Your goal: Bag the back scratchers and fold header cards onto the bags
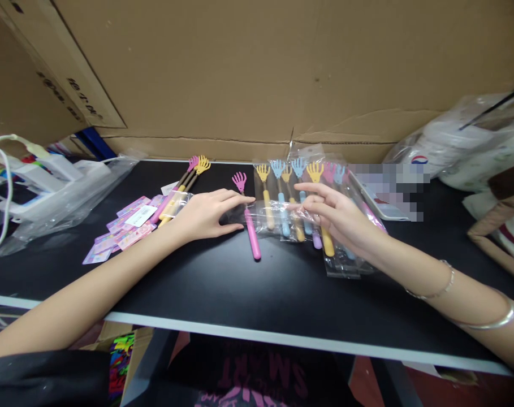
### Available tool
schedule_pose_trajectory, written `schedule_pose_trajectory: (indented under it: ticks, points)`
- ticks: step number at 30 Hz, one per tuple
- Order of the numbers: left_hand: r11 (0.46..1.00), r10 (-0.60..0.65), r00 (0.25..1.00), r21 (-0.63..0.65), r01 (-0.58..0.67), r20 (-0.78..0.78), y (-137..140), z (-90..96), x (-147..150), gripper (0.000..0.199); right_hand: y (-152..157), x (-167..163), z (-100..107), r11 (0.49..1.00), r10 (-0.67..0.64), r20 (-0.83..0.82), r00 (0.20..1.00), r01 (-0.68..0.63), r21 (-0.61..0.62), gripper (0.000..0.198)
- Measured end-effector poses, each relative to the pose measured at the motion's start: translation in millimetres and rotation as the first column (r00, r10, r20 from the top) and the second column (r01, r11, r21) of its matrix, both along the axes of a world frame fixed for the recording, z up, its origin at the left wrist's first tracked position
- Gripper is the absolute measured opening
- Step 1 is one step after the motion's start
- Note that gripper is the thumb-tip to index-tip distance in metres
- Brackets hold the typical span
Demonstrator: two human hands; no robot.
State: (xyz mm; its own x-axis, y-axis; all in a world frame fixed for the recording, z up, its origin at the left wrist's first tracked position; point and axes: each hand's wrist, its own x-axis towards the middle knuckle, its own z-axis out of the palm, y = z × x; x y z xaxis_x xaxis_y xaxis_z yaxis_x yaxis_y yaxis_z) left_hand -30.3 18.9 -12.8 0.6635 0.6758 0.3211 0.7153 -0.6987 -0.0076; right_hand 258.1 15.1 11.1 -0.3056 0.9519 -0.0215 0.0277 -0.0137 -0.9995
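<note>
A pink hand-shaped back scratcher (252,234) lies unwrapped on the black table, with a clear plastic bag (259,217) stretched flat across its handle. My left hand (216,213) rests left of it, fingers and thumb apart beside the bag's left end. At the bag's other end, my right hand (335,215) has its fingertips pinched on the film. Under and around that hand, several bagged back scratchers (283,212) in yellow, blue, purple and pink lie in a row. Left of my left hand are a pink scratcher (165,204) and a yellow scratcher (169,203), their handles partly hidden.
Printed cards (125,229) are spread at the left, near a white power strip (57,183) with cables. A partly pixelated flat white item (379,198) lies at the right, before a bagged cup (452,138). Cardboard (257,73) walls the back; the table's pale edge (240,333) runs in front.
</note>
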Motion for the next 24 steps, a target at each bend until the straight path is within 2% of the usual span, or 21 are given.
schedule_pose_trajectory:
  ticks: [6,11,17,24]
  points:
    - [0.999,0.026,1.0,0.025,-0.026,0.013,-0.5,1.1,0.8,0.042,-3.6,-2.5,2.8,0.999,0.018,-0.002,1.0,-0.018,-0.036,0.035]
    - [0.999,0.03,0.999,0.032,-0.031,0.009,0.4,0.6,-0.2,0.043,-3.8,-2.8,4.5,0.997,0.048,-0.037,0.998,-0.051,-0.064,0.03]
    - [1.0,-0.007,1.0,0.02,0.006,0.015,2.6,-0.8,-2.3,0.045,-2.2,-1.8,4.5,0.992,0.083,-0.045,0.996,-0.087,-0.088,0.034]
    - [0.998,-0.052,0.999,0.022,0.053,-0.009,1.2,-0.6,1.0,0.049,-6.8,0.0,3.0,0.979,0.201,0.077,0.977,-0.197,-0.052,0.057]
